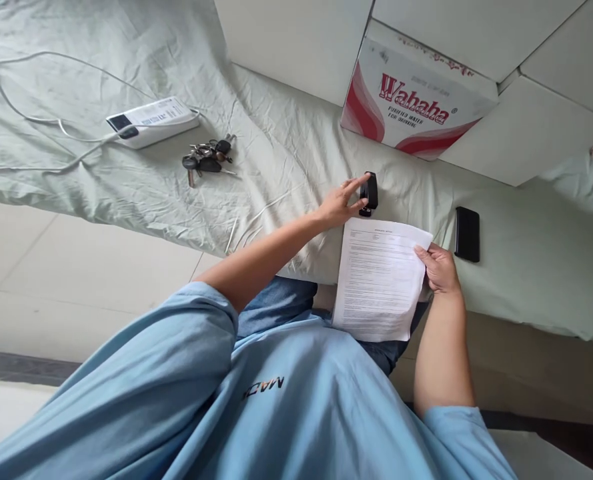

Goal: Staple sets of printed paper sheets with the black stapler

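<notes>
On the bed's pale green sheet (286, 153), your left hand (337, 205), fingers spread, touches the small black stapler (369, 193) without gripping it yet, so stapling looks unstarted. Your right hand (440, 268) pinches the printed white paper sheets (380, 280) overhanging the bed edge. Open sheet lies leftward; the black phone (467, 233) crowds the right.
</notes>
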Demonstrator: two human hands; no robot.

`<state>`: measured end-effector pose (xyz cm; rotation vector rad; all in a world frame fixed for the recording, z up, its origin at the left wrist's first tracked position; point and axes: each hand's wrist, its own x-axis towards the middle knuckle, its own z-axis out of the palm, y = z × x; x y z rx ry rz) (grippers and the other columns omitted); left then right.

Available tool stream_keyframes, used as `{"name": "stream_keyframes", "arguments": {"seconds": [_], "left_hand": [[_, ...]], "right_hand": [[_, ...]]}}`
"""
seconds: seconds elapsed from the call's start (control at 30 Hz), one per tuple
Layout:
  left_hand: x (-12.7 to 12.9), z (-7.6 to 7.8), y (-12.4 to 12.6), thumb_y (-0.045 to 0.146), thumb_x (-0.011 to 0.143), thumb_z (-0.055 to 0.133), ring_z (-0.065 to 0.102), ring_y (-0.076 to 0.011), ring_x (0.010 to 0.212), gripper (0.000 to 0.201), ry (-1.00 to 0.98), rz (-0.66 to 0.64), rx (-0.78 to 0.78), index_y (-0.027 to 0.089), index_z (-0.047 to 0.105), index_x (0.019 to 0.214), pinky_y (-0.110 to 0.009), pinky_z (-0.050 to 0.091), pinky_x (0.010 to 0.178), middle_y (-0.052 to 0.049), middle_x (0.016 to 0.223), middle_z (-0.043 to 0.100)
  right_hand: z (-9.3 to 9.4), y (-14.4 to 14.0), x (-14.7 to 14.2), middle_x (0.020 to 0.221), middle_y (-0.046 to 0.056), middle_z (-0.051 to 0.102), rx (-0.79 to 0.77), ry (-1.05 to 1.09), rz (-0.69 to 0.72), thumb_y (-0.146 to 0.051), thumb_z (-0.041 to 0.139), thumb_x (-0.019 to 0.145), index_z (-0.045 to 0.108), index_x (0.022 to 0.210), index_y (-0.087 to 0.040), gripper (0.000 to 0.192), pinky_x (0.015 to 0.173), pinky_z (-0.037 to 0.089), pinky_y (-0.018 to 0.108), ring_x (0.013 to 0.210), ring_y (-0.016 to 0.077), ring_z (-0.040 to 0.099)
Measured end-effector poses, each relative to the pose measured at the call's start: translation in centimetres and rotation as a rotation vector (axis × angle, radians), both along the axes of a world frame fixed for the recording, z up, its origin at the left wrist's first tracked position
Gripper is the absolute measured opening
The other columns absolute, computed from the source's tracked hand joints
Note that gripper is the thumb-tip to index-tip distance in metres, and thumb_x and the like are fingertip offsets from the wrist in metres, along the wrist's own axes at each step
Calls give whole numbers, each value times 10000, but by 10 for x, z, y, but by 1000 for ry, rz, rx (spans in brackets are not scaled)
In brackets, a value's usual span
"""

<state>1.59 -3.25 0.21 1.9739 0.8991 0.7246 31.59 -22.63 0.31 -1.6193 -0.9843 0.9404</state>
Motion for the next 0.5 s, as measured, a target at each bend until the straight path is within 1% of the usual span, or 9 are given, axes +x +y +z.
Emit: {"name": "stream_keyframes", "arguments": {"seconds": [0.03,0.07,0.1,0.13,0.2,0.27,0.33,0.4,0.5], "left_hand": [[-6,-1,-7,447,1145,616,659,-260,1582,691,-47,65,-53,279,521,1809,-394,549,1285,-171,1803,621],[-13,-2,-15,461,1158,586,715,-246,1485,639,-88,145,-105,236,570,1756,-360,592,1192,-190,1725,682],[-19,-1,-24,487,1175,543,763,-231,1358,569,-108,199,-158,191,660,1647,-331,613,1100,-196,1591,766],[-24,0,-33,530,1192,477,795,-213,1182,546,-114,219,-223,161,753,1485,-310,622,992,-187,1418,837],[-31,4,-51,618,1205,377,771,-184,945,640,-111,153,-326,156,817,1262,-295,598,858,-139,1181,873],[-35,8,-65,636,1183,422,715,-177,837,617,-36,95,-287,180,832,1119,-303,558,845,-57,894,805],[-37,10,-72,621,1156,481,628,-168,754,562,42,50,-197,199,801,969,-308,497,789,-2,731,669],[-36,9,-74,581,1122,546,538,-153,708,494,83,18,-129,207,751,871,-310,432,732,22,689,578],[-34,8,-71,474,1069,601,454,-140,687,384,95,24,-120,214,712,808,-316,384,713,38,670,514]], "right_hand": [[-2,-2,-1,921,62,898,43,-2,-37,-726,1025,708,865,942,-258,547,951,708,509,964,332,869],[-4,-3,-2,942,63,903,93,-6,-87,-715,1022,718,868,944,-257,533,976,705,508,981,328,870],[-7,-2,-3,957,62,904,146,-9,-142,-708,1020,721,870,945,-256,526,998,700,503,996,322,869],[-11,0,-4,960,59,902,196,-7,-198,-704,1020,715,871,946,-255,526,1012,694,496,1005,314,865],[-18,6,-4,941,49,891,271,7,-286,-698,1023,694,871,947,-257,531,1022,686,477,1008,299,855],[-23,11,-4,911,41,872,312,10,-317,-696,1011,698,862,935,-259,520,1036,679,468,1016,292,848],[-27,13,-4,912,45,860,323,-35,-293,-723,968,746,854,941,-257,517,1055,673,479,1043,299,846],[-27,12,-6,948,60,861,310,-104,-249,-766,906,806,854,975,-256,540,1063,670,493,1088,314,843],[-26,9,-8,1013,77,871,283,-120,-215,-795,879,822,854,997,-259,565,1055,667,485,1140,325,836]]}}
